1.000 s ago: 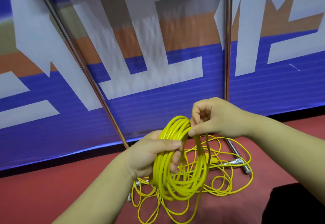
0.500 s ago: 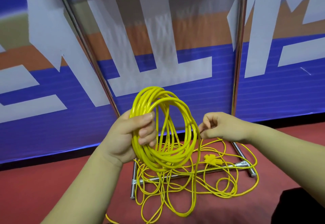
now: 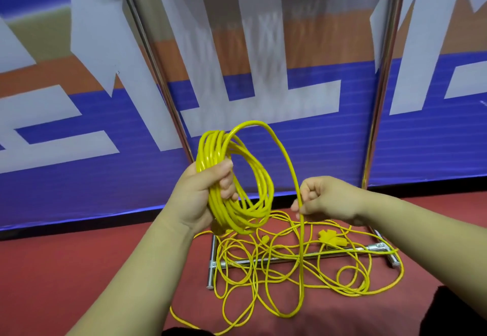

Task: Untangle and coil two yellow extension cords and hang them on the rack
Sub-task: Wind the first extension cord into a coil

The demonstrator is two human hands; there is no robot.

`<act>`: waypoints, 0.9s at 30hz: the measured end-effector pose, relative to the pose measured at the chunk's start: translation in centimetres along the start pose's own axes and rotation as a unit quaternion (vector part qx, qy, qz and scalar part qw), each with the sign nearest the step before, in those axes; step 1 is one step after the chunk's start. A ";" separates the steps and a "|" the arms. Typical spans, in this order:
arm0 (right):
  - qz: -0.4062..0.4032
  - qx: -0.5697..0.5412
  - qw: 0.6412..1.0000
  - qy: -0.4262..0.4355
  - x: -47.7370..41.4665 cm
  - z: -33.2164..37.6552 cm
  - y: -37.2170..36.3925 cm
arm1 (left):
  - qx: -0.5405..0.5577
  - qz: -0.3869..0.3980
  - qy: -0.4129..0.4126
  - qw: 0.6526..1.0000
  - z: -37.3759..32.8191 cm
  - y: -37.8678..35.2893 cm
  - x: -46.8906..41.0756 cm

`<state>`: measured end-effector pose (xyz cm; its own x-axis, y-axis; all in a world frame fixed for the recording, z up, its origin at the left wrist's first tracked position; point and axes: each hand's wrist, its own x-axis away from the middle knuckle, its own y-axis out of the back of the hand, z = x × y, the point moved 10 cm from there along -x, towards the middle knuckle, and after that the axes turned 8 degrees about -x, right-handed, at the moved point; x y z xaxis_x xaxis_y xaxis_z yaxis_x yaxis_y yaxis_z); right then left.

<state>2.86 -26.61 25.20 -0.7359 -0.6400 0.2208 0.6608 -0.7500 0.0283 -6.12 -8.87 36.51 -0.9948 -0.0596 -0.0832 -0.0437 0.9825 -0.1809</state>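
Left grip [image 3: 200, 196] holds coil [image 3: 210, 145]; right grip [image 3: 326, 198] apparently pinches strand [image 3: 290, 161].

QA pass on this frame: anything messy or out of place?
Yes: loose cord lies tangled on the floor over the rack base, plug among the loops. The coil in the left hand looks tidy.

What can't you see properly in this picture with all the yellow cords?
Head view only:
- Rack: its top is cut off by the upper edge.
- Floor tangle: strands cross too much to tell one cord from two.
- Coil: partly hidden inside the left hand.
- Loose strand: covered where the right hand pinches it.
- Dark shape: cut off at the bottom right corner.
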 end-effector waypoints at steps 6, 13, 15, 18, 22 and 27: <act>-0.048 -0.106 0.992 0.056 1.9 4.8 0.1 | -0.091 -0.060 0.109 0.988 5.7 1.0 0.0; -0.095 -0.218 0.963 0.129 4.1 8.5 0.9 | -0.107 0.014 0.166 0.980 8.9 -3.9 0.4; -0.103 -0.223 0.959 0.142 4.5 9.1 1.1 | -0.113 0.047 0.161 0.979 9.1 -5.2 0.4; -0.125 -0.241 0.949 0.161 5.4 9.8 2.1 | -0.144 0.091 0.177 0.969 9.5 -7.1 0.8; -0.140 -0.251 0.942 0.175 6.3 10.3 3.4 | -0.171 0.124 0.181 0.960 9.8 -8.9 1.0; -0.150 -0.254 0.937 0.185 6.8 10.2 4.8 | -0.131 0.103 0.161 0.973 8.9 -10.0 0.0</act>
<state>2.53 -32.83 36.77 -0.9403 -0.3312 -0.0779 0.3292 -0.8279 -0.4541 -4.90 -20.23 29.54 -0.9606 0.1599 0.2274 0.1793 0.9815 0.0674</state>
